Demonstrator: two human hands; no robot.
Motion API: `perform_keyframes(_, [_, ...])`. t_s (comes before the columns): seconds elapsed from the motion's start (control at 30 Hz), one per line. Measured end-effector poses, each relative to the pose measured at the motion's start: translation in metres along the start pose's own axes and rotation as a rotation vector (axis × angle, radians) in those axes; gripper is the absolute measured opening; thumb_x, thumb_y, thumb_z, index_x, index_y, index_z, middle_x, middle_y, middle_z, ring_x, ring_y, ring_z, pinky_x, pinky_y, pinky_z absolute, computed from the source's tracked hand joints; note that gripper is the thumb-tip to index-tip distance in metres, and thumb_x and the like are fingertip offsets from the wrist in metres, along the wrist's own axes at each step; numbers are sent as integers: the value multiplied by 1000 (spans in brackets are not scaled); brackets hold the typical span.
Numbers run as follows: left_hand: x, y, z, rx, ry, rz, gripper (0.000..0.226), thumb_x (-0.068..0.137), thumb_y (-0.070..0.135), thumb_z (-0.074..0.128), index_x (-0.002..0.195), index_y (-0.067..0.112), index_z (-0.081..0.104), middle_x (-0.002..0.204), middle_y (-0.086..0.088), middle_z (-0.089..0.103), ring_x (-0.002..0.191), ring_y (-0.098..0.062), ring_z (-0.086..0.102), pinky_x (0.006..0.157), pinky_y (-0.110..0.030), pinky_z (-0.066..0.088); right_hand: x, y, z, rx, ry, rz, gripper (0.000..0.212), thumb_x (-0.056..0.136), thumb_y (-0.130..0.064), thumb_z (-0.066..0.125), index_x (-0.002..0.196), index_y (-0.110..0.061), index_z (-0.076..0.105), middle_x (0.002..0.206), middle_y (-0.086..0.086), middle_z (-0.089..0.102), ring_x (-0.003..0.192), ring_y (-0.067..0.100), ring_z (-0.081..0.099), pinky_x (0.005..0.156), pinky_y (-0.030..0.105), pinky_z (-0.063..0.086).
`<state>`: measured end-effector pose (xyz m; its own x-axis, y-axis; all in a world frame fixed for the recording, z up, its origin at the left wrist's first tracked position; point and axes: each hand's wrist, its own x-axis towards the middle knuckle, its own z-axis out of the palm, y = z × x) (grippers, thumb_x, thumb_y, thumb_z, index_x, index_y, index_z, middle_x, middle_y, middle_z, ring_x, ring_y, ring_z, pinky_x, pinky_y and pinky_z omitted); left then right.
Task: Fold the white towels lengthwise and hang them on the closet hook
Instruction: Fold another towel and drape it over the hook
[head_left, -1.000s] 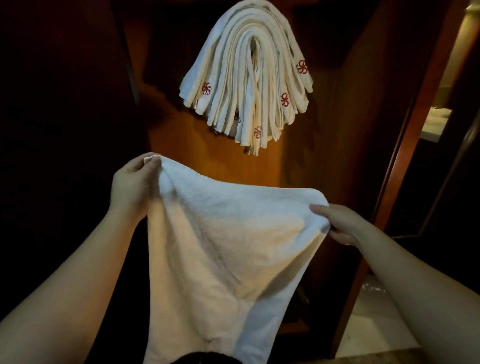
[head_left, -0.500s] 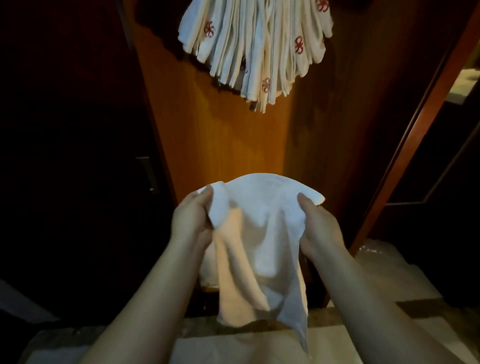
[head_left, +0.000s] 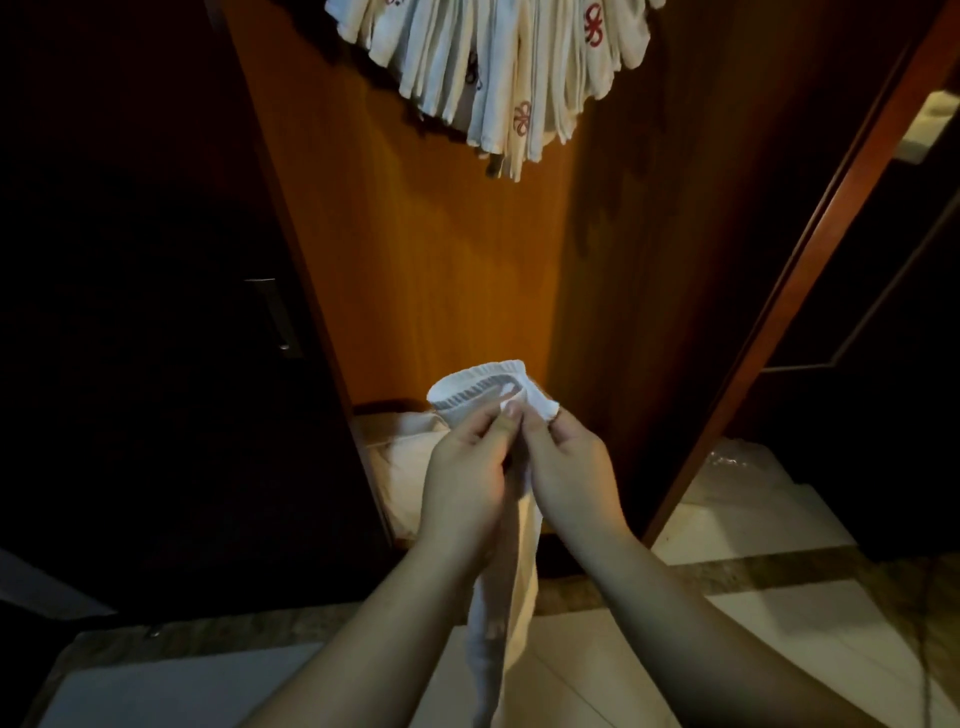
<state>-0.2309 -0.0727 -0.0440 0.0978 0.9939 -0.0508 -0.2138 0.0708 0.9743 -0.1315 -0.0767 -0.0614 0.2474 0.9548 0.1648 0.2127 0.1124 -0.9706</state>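
A white towel (head_left: 506, 597) hangs folded in half lengthwise between my hands, its top edge bunched in a loop above my fingers. My left hand (head_left: 465, 467) and my right hand (head_left: 569, 465) are pressed close together, each pinching the towel's top corners. Overhead at the top of the view, a thick bunch of folded white towels with red emblems (head_left: 498, 67) hangs against the orange wooden closet panel (head_left: 441, 270). The hook itself is hidden by them.
A pale bag or basket of linen (head_left: 400, 462) sits low at the closet foot, left of my hands. A dark door with a metal handle (head_left: 275, 317) stands to the left. A wooden door frame (head_left: 810, 270) runs diagonally on the right. Tiled floor (head_left: 753, 525) lies below.
My hands came together, bringing the towel's two top corners side by side so the spread towel now hangs narrow. The view tilted down, and the hanging bunch moved up in the frame.
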Motion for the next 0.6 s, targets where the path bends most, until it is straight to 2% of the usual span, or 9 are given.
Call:
perform_keyframes(0.07, [0, 3, -3, 25, -49, -58, 22, 99, 38, 57, 94, 35, 79, 96, 8, 77, 92, -3, 72, 68, -16, 55, -1, 2, 1, 5, -124, -13, 18, 102, -25, 51, 99, -35, 66, 89, -9, 70, 81, 4, 67, 65, 12, 50])
perform_keyframes(0.13, [1, 4, -8, 54, -102, -113, 22, 93, 50, 61, 93, 38, 79, 96, 4, 78, 92, -7, 73, 76, -25, 53, -1, 5, 1, -45, -202, -15, 18, 96, -19, 56, 104, -34, 63, 90, -9, 68, 86, 1, 66, 69, 10, 49])
perform_keyframes(0.2, [2, 4, -14, 65, -132, -118, 23, 86, 55, 59, 90, 44, 79, 96, 11, 77, 92, -1, 71, 81, -27, 48, -2, 10, 2, -127, -174, -46, 20, 93, -18, 60, 103, -35, 63, 91, -10, 68, 88, 0, 65, 71, 11, 49])
perform_keyframes(0.3, [7, 5, -17, 205, -200, -106, 34, 95, 53, 44, 82, 53, 76, 89, 25, 74, 94, 14, 64, 79, -14, 45, -6, 18, 6, -127, -52, -73, 19, 97, -15, 57, 96, -33, 64, 88, -12, 67, 82, 2, 65, 67, 10, 48])
perform_keyframes(0.43, [15, 9, -21, 346, -279, -133, 40, 103, 48, 30, 108, 48, 69, 104, 30, 57, 109, 11, 50, 84, -12, 34, 1, 19, 3, -103, -2, -68, 23, 104, -17, 48, 115, -26, 67, 88, -17, 69, 83, 0, 67, 67, 8, 47])
perform_keyframes(0.47, [17, 9, -26, 385, -252, -77, 39, 104, 47, 32, 117, 42, 68, 108, 29, 58, 113, 9, 50, 85, -11, 33, 4, 19, 0, -128, 0, -66, 23, 105, -23, 48, 117, -25, 67, 88, -15, 70, 81, 2, 67, 65, 11, 48])
perform_keyframes(0.53, [26, 8, -41, 474, -93, 160, 27, 102, 38, 48, 123, 36, 65, 117, 31, 57, 122, 5, 49, 88, -7, 34, 13, 16, -6, -194, -13, -63, 31, 105, -37, 46, 105, -18, 70, 85, 3, 72, 72, 18, 67, 60, 29, 52])
perform_keyframes(0.57, [32, 9, -48, 566, -43, 284, 28, 99, 33, 56, 127, 36, 62, 123, 33, 51, 125, 5, 43, 95, -9, 33, 18, 14, -10, -207, -28, -55, 34, 104, -40, 47, 102, -16, 70, 86, 9, 72, 74, 24, 67, 63, 37, 53])
perform_keyframes(0.6, [39, 8, -58, 672, -51, 364, 36, 96, 31, 63, 131, 36, 58, 126, 37, 43, 126, 5, 35, 101, -15, 31, 23, 11, -15, -202, -51, -50, 31, 104, -42, 49, 100, -21, 71, 87, 9, 73, 75, 23, 68, 66, 37, 53])
